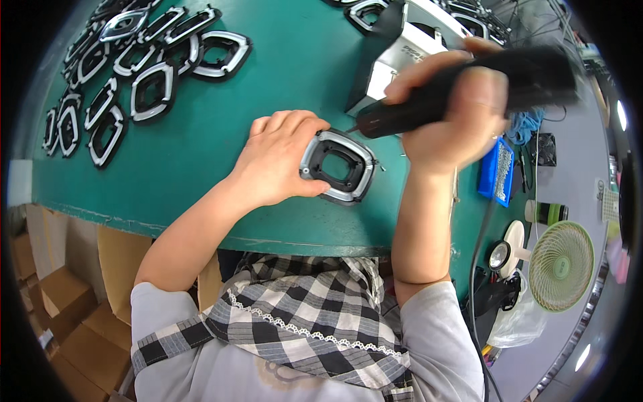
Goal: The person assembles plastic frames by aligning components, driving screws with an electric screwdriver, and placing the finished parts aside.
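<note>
My left hand [274, 161] grips the left side of a rounded-square silver-and-black frame [351, 151] that lies on the green tabletop [295, 74]. Its fingertips are at the frame's upper left corner and its thumb at the lower left edge. A large round opening sits in the middle of the frame. In my right hand [455, 127] is a black electric screwdriver [529, 77], held nearly level and blurred by motion. The thin bit points left, close to the frame's upper edge; I cannot tell whether it touches. A small screw-like piece [382, 166] shows at the frame's right.
Several similar frames [151, 92] are spread over the table's far left. A white and black box-shaped device [388, 67] stands beyond my right hand. To the right are a blue tray [489, 167] of small metal pieces, a cable [479, 268] and a green fan [561, 266].
</note>
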Demonstrator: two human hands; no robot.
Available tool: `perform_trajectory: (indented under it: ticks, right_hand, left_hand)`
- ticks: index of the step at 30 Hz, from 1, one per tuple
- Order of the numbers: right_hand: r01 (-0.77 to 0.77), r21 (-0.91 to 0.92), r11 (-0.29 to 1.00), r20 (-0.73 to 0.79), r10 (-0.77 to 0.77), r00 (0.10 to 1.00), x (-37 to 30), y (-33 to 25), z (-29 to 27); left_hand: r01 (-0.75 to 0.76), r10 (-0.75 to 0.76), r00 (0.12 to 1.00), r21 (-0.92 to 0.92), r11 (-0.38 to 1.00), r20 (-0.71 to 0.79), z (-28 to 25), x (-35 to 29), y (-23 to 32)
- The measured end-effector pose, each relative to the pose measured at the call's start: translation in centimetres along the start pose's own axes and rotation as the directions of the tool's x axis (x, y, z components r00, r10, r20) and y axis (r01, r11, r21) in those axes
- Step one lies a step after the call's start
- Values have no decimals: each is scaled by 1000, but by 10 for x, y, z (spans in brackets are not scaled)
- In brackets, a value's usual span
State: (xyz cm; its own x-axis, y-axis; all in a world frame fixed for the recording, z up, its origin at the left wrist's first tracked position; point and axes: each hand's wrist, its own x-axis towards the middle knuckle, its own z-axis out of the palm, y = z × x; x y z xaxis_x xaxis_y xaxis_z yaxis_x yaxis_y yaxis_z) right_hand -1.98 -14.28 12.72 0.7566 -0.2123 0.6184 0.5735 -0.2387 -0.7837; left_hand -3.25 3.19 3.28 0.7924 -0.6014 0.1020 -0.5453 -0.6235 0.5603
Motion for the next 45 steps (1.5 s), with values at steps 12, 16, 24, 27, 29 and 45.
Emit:
perform_trajectory:
  ticks: [12,16,24,27,29,45]
  right_hand:
    - [207,-53,977,-176,-213,961,34,7,-51]
    - [133,130,982,-201,-105,974,25,1,-43]
    - [-37,93,995,143,24,989,-23,-4,2]
    - [-53,125,991,77,44,996,-29,1,19]
    - [-56,143,988,84,44,995,-32,0,24]
    - [54,289,956,-94,-28,995,-23,2,6]
  left_hand:
    - [14,-14,1000,7,1000,25,-2,0,3]
    - [10,-9,1000,-11,1000,14,0,-1,0]
    - [-26,31,998,73,997,-59,5,-2,-2]
    - [-31,37,996,80,996,-81,6,-3,-2]
    - [-54,64,990,82,995,-123,9,-4,-4]
    - [-244,256,949,88,966,-183,-4,-5,-6]
